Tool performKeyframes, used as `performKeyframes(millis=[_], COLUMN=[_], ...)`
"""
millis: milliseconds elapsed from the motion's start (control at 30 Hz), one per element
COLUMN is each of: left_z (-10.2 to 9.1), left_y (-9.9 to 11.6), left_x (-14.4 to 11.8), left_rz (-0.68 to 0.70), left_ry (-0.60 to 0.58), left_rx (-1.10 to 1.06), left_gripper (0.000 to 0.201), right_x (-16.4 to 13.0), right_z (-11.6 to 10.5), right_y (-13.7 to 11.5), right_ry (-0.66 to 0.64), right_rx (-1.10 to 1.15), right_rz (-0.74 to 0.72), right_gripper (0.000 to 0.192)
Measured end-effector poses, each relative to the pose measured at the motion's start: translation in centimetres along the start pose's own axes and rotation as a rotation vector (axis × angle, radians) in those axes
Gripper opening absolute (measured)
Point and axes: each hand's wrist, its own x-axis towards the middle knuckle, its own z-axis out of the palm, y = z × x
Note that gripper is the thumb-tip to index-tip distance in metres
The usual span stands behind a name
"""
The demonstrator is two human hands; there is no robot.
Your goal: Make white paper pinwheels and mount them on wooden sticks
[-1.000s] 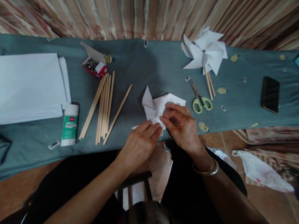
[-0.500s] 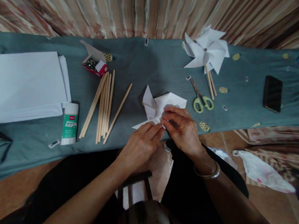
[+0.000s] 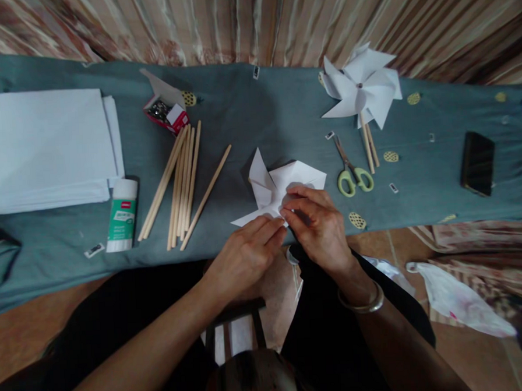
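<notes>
A white paper pinwheel [image 3: 264,190], partly folded, lies at the table's front edge, one blade standing up at its left. My left hand [image 3: 251,247] grips its near edge, with fingers bent and pressed together. From the other side, my right hand [image 3: 317,224] pinches the paper close to its centre, thumb and forefinger meeting near the left fingertips. Both hands cover the near part of the sheet, so the folds under the fingers are hidden. Right of it lie scissors [image 3: 350,170] with green handles.
Wooden sticks [image 3: 184,191] lie left of the hands, below a red box [image 3: 168,114] of small metal pieces. A glue stick [image 3: 123,217] and stacked white paper [image 3: 44,148] are farther left. Finished pinwheels [image 3: 371,84] lie back right; a phone [image 3: 477,164] is at far right.
Almost nothing differs. Both hands keep their hold on the paper pinwheel, with only a tiny shift of the fingers and of the camera view.
</notes>
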Motion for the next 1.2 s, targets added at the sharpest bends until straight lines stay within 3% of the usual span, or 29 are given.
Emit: performKeyframes(millis=[533, 900, 1200], left_z=[-0.3, -0.3, -0.5], left_y=[0.0, -0.1, 0.1], left_x=[0.5, 0.5, 0.7], left_rz=[0.004, 0.002, -0.028], left_ry=[-0.020, -0.008, -0.042], left_rx=[0.031, -0.014, -0.002], left_gripper=[0.019, 0.018, 0.017], right_x=[-0.3, -1.0, -1.2], right_z=[0.2, 0.9, 1.5], right_y=[-0.2, -0.5, -0.4], right_ry=[-0.005, -0.053, -0.078], right_rx=[-0.215, -0.355, -0.260], right_rz=[-0.139, -0.132, -0.113], right_gripper=[0.025, 0.031, 0.037])
